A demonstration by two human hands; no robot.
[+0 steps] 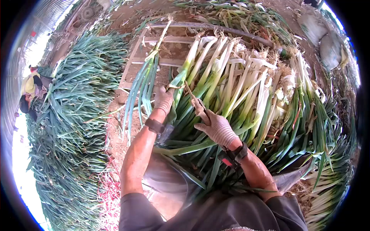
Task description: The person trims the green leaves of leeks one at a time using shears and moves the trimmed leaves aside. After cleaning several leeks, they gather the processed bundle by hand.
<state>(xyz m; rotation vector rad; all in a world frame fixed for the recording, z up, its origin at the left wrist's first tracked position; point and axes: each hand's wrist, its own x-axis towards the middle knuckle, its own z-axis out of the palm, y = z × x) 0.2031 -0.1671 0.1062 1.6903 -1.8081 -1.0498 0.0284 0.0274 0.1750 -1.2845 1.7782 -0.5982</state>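
Note:
My left hand (163, 100), in a pale glove, is closed around the green part of a large green onion (181, 79), whose white root end points away from me. My right hand (217, 129), also gloved, is wrapped round a thin knife-like tool (189, 89). Its narrow brownish tip reaches up beside the held onion; whether it touches cannot be made out. Under and beyond both hands lies a thick pile of green onions (239, 88), white ends and roots facing away. One separate onion (154, 52) rests left of my hands across a frame.
A wooden slatted frame (133, 57) lies on the soil ahead. A long heap of green onions (77, 115) fills the left side, near red string (110, 200). More onions (327, 196) lie at right. Sacks (329, 50) stand far right. Another person (32, 88) is at far left.

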